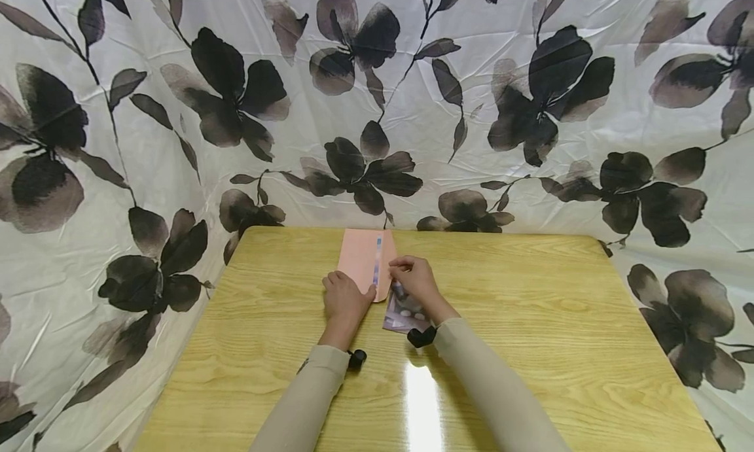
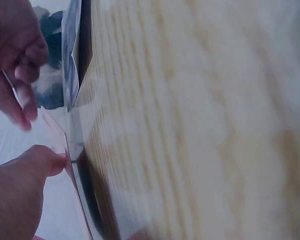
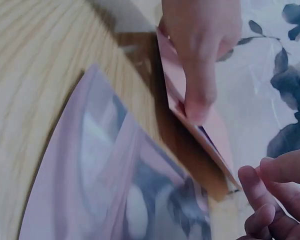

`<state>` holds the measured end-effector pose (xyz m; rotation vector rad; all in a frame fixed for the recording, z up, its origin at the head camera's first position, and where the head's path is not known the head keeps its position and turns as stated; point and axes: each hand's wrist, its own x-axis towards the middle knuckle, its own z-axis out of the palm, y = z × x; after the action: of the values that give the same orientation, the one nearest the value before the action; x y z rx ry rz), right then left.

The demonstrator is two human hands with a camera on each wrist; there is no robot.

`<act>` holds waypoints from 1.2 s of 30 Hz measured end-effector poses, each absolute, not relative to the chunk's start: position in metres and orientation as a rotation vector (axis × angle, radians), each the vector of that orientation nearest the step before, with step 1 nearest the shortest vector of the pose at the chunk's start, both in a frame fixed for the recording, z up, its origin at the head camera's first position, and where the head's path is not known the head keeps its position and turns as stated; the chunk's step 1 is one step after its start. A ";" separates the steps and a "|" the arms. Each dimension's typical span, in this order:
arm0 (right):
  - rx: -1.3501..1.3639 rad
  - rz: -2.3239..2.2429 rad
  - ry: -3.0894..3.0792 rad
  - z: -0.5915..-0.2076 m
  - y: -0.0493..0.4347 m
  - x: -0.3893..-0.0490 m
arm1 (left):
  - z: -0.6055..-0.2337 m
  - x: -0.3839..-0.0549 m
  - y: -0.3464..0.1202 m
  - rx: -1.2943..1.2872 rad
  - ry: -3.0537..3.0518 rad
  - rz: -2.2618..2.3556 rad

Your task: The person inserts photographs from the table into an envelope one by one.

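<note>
A pink envelope (image 1: 357, 252) with a narrow blue-and-violet patterned strip (image 1: 377, 256) along its right side lies near the table's far edge. My left hand (image 1: 347, 301) rests on its lower left part, and the left thumb (image 3: 197, 102) presses close to the strip. Just right of the envelope, my right hand (image 1: 415, 282) is raised, its thumb and fingertips close together. Whether anything thin is between them cannot be made out. Beneath that hand lies a glossy purple-grey sheet or packet (image 1: 396, 320) with pale round shapes, partly covered by the hand.
The yellow wood-grain table (image 1: 265, 347) reaches out on both sides of the arms. A white cloth with dark flowers (image 1: 448, 125) hangs behind it and along the sides. Each wrist carries a small black camera (image 1: 357, 360).
</note>
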<state>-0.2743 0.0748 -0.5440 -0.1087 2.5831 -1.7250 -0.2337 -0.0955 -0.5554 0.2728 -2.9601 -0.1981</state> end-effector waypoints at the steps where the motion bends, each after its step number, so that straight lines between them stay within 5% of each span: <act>1: -0.110 -1.715 2.595 -0.544 0.079 -0.273 | -0.555 -0.233 -0.095 0.276 -2.962 -0.214; 36: -0.013 -1.273 2.774 -0.558 0.151 -0.227 | -0.558 -0.234 -0.100 0.267 -2.945 -0.348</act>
<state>-0.2275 0.1511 -0.5579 -0.0126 2.7743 -1.2728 -0.2338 -0.0995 -0.5581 0.2668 -2.9447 -0.3484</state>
